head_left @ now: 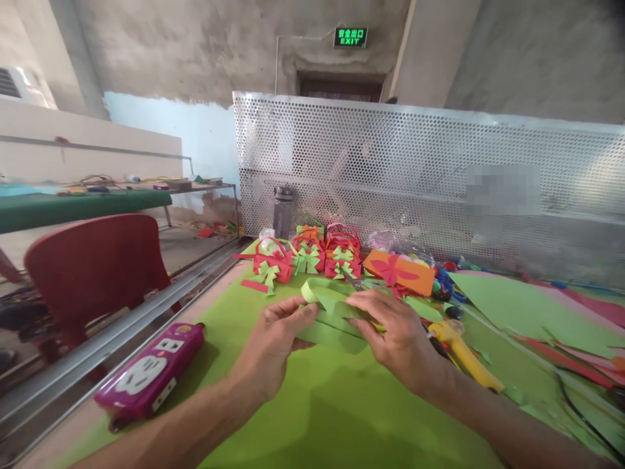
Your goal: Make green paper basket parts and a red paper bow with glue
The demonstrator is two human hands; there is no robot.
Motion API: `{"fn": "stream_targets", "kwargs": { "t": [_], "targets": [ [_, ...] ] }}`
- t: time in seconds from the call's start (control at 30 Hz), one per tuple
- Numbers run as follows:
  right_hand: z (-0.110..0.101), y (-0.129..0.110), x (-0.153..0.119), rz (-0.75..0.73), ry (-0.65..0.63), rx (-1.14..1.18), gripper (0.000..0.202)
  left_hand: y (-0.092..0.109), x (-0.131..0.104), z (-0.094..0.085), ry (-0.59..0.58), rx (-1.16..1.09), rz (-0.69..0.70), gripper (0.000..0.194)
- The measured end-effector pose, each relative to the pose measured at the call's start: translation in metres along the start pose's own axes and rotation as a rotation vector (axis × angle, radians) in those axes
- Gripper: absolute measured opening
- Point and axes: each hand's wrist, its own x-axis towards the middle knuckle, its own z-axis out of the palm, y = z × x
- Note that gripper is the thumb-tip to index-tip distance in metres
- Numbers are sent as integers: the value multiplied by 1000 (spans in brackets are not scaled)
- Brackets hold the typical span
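Note:
Over the middle of a lime-green work surface point(312, 404), my left hand point(280, 332) pinches the left end of a folded light-green paper piece point(336, 326). My right hand point(398, 332) grips its right side between thumb and fingers. A curled green strip point(312, 290) arches up from the piece between both hands. Part of the paper is hidden behind my fingers. Just beyond lie small red paper baskets point(273, 266) with green bows, and an orange paper box point(403, 273) with a red bow. Scissors point(352, 281) lie behind the paper, partly covered.
A yellow glue gun point(466, 355) lies to the right, near green paper sheets point(517, 306) and scraps. At left sits a purple case point(153, 371). A dark bottle point(282, 212) stands at the back before a perforated metal panel point(415, 156). A red chair point(102, 273) is beyond the left edge.

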Motion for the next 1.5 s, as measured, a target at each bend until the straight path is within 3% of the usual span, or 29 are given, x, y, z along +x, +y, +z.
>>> {"fn": "stream_targets", "kwargs": {
  "t": [0.4,0.63,0.73,0.9,1.1,1.37,1.5],
  "targets": [
    [-3,-9,6,80,-5,65,10,2,-3,4,-28,15,-6,19],
    [-7,3,8,312,-58,166,11,10,-1,3,135,-57,-30,24],
    [-12,4,11,401,-124,298,13,12,3,-2,99,111,104,20],
    [-17,4,16,487,-157,439,16,16,10,-12,54,566,525,24],
    [-17,5,15,661,-311,760,29,13,12,-15,16,824,796,28],
    [-2,11,11,977,-397,1123,34,11,-4,-9,-13,862,944,29],
    [3,7,7,1025,-397,1194,44,14,-12,-4,-23,836,942,35]
  ]
}}
